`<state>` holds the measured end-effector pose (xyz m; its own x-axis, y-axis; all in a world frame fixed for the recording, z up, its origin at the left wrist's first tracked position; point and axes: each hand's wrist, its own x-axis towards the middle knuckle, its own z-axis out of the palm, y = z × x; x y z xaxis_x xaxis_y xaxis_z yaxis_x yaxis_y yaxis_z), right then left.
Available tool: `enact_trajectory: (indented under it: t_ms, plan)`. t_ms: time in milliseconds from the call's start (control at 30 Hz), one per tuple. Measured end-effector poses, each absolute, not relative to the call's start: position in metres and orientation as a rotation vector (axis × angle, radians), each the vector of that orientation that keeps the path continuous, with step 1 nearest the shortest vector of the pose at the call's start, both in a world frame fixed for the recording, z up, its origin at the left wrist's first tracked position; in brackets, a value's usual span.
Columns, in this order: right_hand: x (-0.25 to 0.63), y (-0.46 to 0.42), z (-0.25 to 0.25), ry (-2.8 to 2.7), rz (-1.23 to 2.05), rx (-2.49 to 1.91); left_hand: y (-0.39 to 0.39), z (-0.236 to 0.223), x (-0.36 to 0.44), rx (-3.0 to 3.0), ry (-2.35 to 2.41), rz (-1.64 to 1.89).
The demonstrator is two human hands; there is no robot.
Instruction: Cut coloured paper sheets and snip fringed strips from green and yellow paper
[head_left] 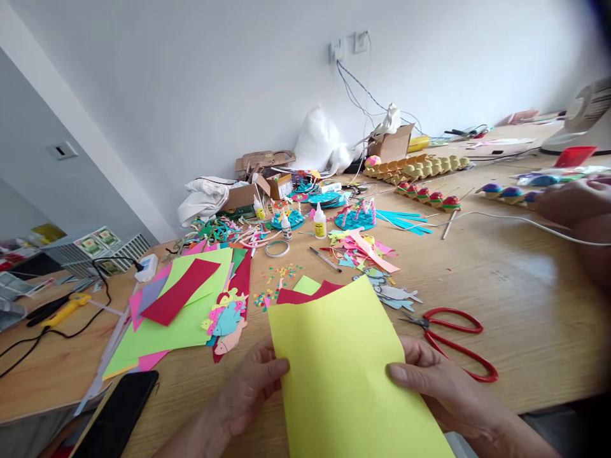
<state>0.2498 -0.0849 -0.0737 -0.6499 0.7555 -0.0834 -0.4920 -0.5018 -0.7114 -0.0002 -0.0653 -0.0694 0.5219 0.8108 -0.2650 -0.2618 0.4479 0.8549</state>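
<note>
A sheet of yellow paper is held up over the near edge of the table, its upper edge slightly curved. My left hand pinches its left side, thumb on the front. On the opposite side my right hand grips it the same way. Just right of that hand lie scissors with red handles, blades pointing left. Behind the sheet are pieces of dark red paper and a small light green piece, partly hidden. Grey paper fish rest beyond its upper right corner.
Coloured sheets and paper fish cut-outs lie at left, near a black phone. Glue bottles, a pen and paper scraps are behind. Another person's hand is at right, by painted egg-carton pieces.
</note>
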Motion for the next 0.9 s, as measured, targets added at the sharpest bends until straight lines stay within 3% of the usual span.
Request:
enact_trajectory:
  t_ms: [500, 900]
  plan:
    - [0.261, -0.061, -0.078, -0.891, 1.613, -1.120, -0.053, -0.063, -0.009, 1.021, 1.012, 0.962]
    - [0.266, -0.058, -0.092, -0.972, 1.700, -1.073, -0.047, -0.078, -0.019, 1.153, 1.055, 0.916]
